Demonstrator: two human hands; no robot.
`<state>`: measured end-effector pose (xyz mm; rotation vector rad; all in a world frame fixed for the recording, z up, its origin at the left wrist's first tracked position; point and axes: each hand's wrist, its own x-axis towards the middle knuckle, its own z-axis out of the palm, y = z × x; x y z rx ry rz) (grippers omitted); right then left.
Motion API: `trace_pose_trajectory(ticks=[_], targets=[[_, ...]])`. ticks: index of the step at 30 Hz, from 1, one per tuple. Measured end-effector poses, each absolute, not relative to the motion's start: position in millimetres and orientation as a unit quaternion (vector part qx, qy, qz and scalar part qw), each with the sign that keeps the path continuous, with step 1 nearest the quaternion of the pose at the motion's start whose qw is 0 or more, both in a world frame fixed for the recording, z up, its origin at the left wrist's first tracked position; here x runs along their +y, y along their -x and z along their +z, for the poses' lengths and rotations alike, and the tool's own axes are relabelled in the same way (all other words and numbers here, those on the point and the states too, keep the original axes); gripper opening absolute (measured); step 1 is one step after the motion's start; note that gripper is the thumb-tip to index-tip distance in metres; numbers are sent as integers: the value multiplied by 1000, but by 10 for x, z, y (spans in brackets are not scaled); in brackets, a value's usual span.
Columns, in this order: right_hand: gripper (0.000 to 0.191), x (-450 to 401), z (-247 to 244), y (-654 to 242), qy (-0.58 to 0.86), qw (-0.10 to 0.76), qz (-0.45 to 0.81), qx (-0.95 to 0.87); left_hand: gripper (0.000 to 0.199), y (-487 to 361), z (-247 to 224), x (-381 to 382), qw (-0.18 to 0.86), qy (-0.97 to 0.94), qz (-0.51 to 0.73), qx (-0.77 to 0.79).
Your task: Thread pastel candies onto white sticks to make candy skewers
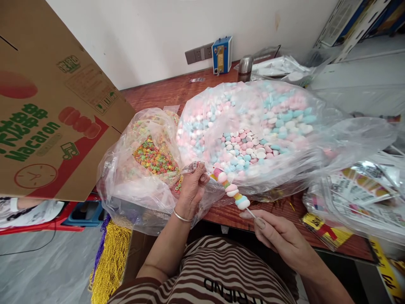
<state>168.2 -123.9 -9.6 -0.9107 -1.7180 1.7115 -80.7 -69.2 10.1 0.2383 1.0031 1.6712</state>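
Candy skewer point(232, 191) is just right of mid-frame, its stick point(251, 212) pinched in the right hand point(281, 234) — left hand point(191, 190) is pinching a clear wrapper point(193, 166) near the far tip. Elbow room's tight: the candy bag point(284, 116) and cereal-ring bag point(117, 169) crowd the desk point(148, 96) almost to its front edge, carton point(41, 105) jammed upper left.

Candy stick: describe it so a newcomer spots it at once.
On the brown table, find the big clear bag of pastel sweets. In front of it, the right hand holds the candy stick by its thin end. Unlike the loose ones, its sweets are threaded in a row.
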Motion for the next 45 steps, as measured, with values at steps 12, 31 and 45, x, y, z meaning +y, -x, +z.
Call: trace_pose_trajectory(ticks=[12, 31, 45], targets=[[36, -1254, -33, -1612, 399, 278, 468, -738, 45, 842, 181, -622, 538, -148, 683, 472], [34, -1287, 8, -1601, 424, 301, 542, -660, 37, 839, 83, -585, 535, -169, 691, 457], [20, -1344, -285, -1201, 463, 396, 181, -772, 16, 402, 302, -596, 613, -23, 723, 317]])
